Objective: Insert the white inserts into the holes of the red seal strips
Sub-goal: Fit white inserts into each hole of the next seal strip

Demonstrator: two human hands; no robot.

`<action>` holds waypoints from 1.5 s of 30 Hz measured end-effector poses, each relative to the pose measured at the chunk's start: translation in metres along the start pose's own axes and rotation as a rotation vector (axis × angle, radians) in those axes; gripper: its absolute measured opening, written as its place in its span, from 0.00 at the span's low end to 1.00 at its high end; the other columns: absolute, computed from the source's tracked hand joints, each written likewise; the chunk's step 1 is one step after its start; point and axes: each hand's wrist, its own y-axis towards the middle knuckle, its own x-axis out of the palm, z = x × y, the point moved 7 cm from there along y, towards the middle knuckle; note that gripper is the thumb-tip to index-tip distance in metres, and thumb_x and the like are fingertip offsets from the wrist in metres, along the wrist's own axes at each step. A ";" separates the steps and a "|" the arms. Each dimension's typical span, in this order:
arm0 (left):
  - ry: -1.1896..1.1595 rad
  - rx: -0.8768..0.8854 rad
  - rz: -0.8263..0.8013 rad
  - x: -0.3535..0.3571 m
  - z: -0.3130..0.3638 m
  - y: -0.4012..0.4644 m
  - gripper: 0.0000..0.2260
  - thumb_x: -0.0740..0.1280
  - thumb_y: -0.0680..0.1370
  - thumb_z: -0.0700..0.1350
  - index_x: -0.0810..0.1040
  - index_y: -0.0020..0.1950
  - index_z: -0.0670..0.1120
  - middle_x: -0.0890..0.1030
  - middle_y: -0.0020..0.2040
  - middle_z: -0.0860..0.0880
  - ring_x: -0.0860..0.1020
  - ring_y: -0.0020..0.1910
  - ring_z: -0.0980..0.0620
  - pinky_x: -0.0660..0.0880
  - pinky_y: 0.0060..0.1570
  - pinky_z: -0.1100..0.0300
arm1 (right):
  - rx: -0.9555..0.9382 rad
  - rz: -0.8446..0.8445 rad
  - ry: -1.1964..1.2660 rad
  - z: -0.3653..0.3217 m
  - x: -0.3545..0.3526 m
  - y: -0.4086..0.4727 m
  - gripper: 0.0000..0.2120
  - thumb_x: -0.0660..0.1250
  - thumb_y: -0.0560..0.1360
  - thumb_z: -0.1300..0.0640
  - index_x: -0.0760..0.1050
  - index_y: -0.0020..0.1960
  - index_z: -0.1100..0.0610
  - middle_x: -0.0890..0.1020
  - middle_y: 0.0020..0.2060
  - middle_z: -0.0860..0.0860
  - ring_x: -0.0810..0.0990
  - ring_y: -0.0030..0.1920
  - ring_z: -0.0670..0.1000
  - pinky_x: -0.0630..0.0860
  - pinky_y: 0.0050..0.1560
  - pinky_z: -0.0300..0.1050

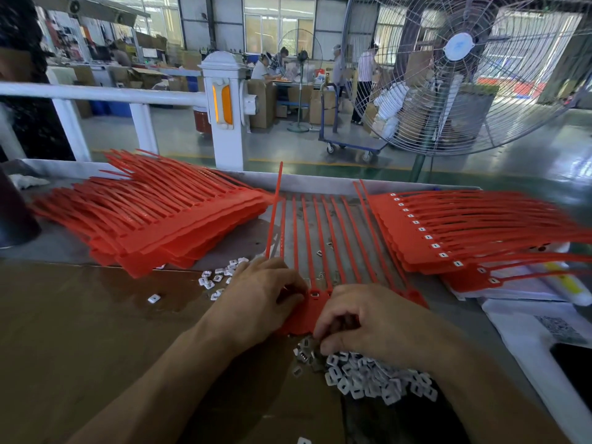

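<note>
I'm mid-insertion here: my left hand [256, 293] pinches the head of the red seal strip [315, 251] at centre frame, one white insert [315, 294] already seated, while my right hand [362, 318], fingers [323, 331] curled, picks from the insert pile [374, 376] lower right on the desk [80, 315]. Next I reckon a single insert needs pinching out and lining up over the neighbouring hole

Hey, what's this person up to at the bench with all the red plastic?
A person is fitting white inserts into a red seal strip sheet. The left hand holds the sheet's near edge, where one insert already sits in a hole. The right hand reaches into the insert pile. A stack without inserts lies left; a stack with inserts lies right.
</note>
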 end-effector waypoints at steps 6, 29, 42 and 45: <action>0.005 0.007 0.003 0.000 0.001 0.000 0.07 0.68 0.79 0.53 0.81 0.56 0.59 0.77 0.51 0.60 0.74 0.55 0.55 0.69 0.61 0.50 | -0.011 -0.046 -0.091 -0.012 0.009 0.001 0.08 0.77 0.73 0.46 0.84 0.51 0.44 0.78 0.46 0.40 0.77 0.48 0.38 0.74 0.48 0.36; 0.000 0.004 -0.020 -0.003 0.004 0.000 0.08 0.67 0.80 0.54 0.81 0.57 0.59 0.76 0.52 0.61 0.72 0.56 0.57 0.69 0.62 0.51 | 0.352 0.573 0.324 0.061 -0.045 -0.021 0.07 0.74 0.77 0.58 0.84 0.47 0.46 0.85 0.37 0.41 0.80 0.33 0.36 0.71 0.35 0.33; 0.002 0.000 -0.026 -0.003 0.005 -0.001 0.08 0.67 0.80 0.54 0.81 0.57 0.59 0.76 0.52 0.61 0.72 0.56 0.56 0.68 0.63 0.50 | 0.402 0.609 0.334 0.071 -0.047 -0.023 0.06 0.73 0.78 0.58 0.85 0.45 0.49 0.84 0.30 0.49 0.78 0.26 0.44 0.74 0.29 0.36; 0.007 -0.001 -0.029 -0.002 0.004 -0.002 0.08 0.67 0.80 0.55 0.81 0.57 0.60 0.76 0.52 0.61 0.72 0.56 0.57 0.68 0.63 0.51 | 0.432 0.588 0.264 0.072 -0.044 -0.022 0.06 0.73 0.78 0.54 0.84 0.42 0.49 0.85 0.33 0.47 0.78 0.27 0.42 0.73 0.33 0.39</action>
